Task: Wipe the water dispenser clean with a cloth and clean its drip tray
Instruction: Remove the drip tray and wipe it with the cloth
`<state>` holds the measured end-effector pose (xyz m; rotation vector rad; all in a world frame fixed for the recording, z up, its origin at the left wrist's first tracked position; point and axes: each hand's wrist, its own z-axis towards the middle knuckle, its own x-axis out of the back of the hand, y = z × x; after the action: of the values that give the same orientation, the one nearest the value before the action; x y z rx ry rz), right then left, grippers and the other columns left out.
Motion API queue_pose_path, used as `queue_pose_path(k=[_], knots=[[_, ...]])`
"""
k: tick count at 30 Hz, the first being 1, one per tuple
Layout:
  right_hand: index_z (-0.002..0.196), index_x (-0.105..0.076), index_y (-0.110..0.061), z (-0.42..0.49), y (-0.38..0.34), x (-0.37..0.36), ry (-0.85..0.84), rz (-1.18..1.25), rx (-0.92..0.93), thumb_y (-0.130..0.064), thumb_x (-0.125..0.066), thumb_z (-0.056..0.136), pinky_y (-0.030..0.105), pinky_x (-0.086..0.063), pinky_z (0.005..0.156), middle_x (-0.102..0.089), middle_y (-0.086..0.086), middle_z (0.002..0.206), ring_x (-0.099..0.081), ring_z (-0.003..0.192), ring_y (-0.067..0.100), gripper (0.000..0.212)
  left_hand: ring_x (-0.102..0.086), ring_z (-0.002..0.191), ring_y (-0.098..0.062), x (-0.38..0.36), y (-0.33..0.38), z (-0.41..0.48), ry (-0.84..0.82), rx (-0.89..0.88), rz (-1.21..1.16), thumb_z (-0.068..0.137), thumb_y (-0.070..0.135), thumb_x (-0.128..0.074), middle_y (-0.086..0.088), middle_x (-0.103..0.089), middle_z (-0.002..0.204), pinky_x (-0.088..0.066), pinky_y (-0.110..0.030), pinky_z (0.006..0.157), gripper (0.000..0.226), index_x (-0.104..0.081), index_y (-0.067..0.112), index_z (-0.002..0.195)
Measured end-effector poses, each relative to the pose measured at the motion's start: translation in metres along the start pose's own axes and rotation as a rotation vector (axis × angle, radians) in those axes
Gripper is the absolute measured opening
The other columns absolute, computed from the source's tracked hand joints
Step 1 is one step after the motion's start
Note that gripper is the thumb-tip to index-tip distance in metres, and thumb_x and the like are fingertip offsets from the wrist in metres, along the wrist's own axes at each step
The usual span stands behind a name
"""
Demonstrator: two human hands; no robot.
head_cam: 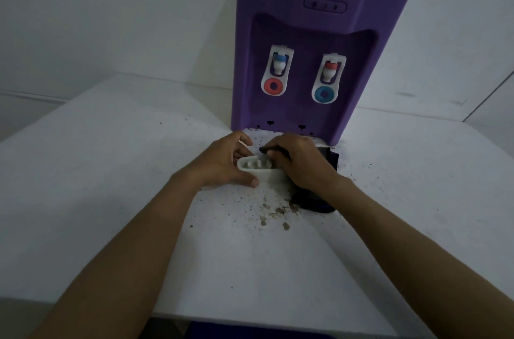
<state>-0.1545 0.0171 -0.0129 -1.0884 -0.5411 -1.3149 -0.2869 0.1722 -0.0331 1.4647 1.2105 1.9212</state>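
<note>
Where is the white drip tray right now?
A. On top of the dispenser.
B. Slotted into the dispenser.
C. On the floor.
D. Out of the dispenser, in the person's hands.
D: the drip tray is out in front of the dispenser, gripped by the left hand while the right hand presses a dark cloth into it.

One head view, wide-angle, worn on the person's head, facing forward and down, table (97,172) close beneath, filling the lower frame, dispenser (306,32) near, upright at top centre, seen front-on from slightly above, wall (111,19) behind.
</note>
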Motion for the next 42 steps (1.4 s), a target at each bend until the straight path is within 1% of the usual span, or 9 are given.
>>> queue_pose_path(k=[6,10,20,23,27,32,34,37,42], knots=[[0.106,-0.067,-0.02,0.003,0.004,0.01,-0.291,0.037,0.05,-0.02,-0.054,0.095,0.019,-0.043,0.075,-0.06,-0.002,0.097,-0.053,0.084,0.007,0.018,-0.065,0.094,-0.005,0.0,-0.002,0.0,0.012,-0.009,-0.004,0.052,0.023,-0.096,0.01,-0.068,0.103,-0.053,-0.022,0.081,0.081,-0.049,0.028,0.118],[0.104,-0.07,-0.012,0.009,-0.003,-0.007,-0.01,0.017,0.037,-0.012,-0.056,0.092,0.018,-0.04,0.076,-0.064,0.003,0.096,-0.055,0.084,0.011,0.018,-0.066,0.094,-0.006,-0.001,-0.002,0.002,0.012,-0.02,-0.011,0.051,0.024,-0.096,0.008,-0.068,0.104,-0.055,-0.025,0.083,0.08,-0.05,0.03,0.116],[0.113,-0.066,-0.021,-0.006,0.003,0.008,-0.281,0.036,0.174,-0.02,-0.053,0.096,0.026,-0.047,0.076,-0.061,-0.005,0.096,-0.055,0.084,0.009,0.021,-0.062,0.096,-0.007,-0.011,0.004,0.0,-0.031,-0.058,0.062,0.059,0.032,-0.093,0.007,-0.064,0.105,-0.049,-0.02,0.078,0.075,-0.047,0.03,0.119],[0.111,-0.061,-0.022,-0.02,0.018,0.02,-0.132,0.034,0.044,-0.026,-0.045,0.099,0.026,-0.048,0.083,-0.061,-0.006,0.104,-0.055,0.093,0.008,0.021,-0.061,0.094,-0.008,-0.013,0.005,0.0,-0.007,-0.066,0.095,0.061,0.034,-0.091,0.007,-0.062,0.103,-0.049,-0.023,0.078,0.071,-0.047,0.029,0.118],[0.108,-0.052,-0.023,-0.039,0.028,0.03,0.121,0.182,-0.192,-0.03,-0.038,0.102,0.012,-0.048,0.07,-0.059,-0.007,0.101,-0.058,0.085,0.003,0.017,-0.056,0.096,-0.002,-0.018,0.006,-0.002,0.007,-0.074,0.164,0.064,0.042,-0.088,0.011,-0.057,0.109,-0.047,-0.021,0.079,0.071,-0.047,0.029,0.121],[0.104,-0.055,-0.022,-0.038,0.052,0.056,0.393,0.293,-0.45,-0.033,-0.042,0.1,0.039,-0.057,0.075,-0.06,-0.006,0.098,-0.062,0.089,0.017,0.018,-0.055,0.096,-0.002,-0.019,0.01,-0.001,0.011,-0.07,0.197,0.066,0.041,-0.087,0.01,-0.057,0.109,-0.048,-0.022,0.08,0.073,-0.048,0.028,0.125],[0.102,-0.058,-0.021,-0.037,0.058,0.071,0.472,0.2,-0.478,-0.033,-0.045,0.098,0.033,-0.054,0.073,-0.064,-0.005,0.095,-0.062,0.086,0.017,0.018,-0.056,0.095,0.0,-0.018,0.01,-0.001,0.018,-0.061,0.197,0.066,0.04,-0.087,0.011,-0.057,0.109,-0.048,-0.021,0.079,0.072,-0.048,0.028,0.125],[0.099,-0.061,-0.015,-0.036,0.058,0.08,0.44,0.011,-0.475,-0.027,-0.05,0.097,0.018,-0.04,0.063,-0.063,-0.002,0.09,-0.057,0.079,0.014,0.017,-0.055,0.093,0.002,-0.016,0.011,-0.001,0.028,-0.051,0.206,0.065,0.041,-0.087,0.013,-0.057,0.106,-0.044,-0.016,0.073,0.071,-0.048,0.03,0.124],[0.099,-0.058,-0.009,-0.033,0.066,0.05,0.325,-0.19,-0.487,-0.025,-0.051,0.096,0.032,-0.044,0.065,-0.065,0.008,0.09,-0.057,0.077,0.024,0.018,-0.055,0.092,0.001,-0.017,0.011,-0.003,0.028,-0.039,0.219,0.066,0.039,-0.087,0.015,-0.056,0.105,-0.046,-0.017,0.075,0.07,-0.047,0.032,0.122]])
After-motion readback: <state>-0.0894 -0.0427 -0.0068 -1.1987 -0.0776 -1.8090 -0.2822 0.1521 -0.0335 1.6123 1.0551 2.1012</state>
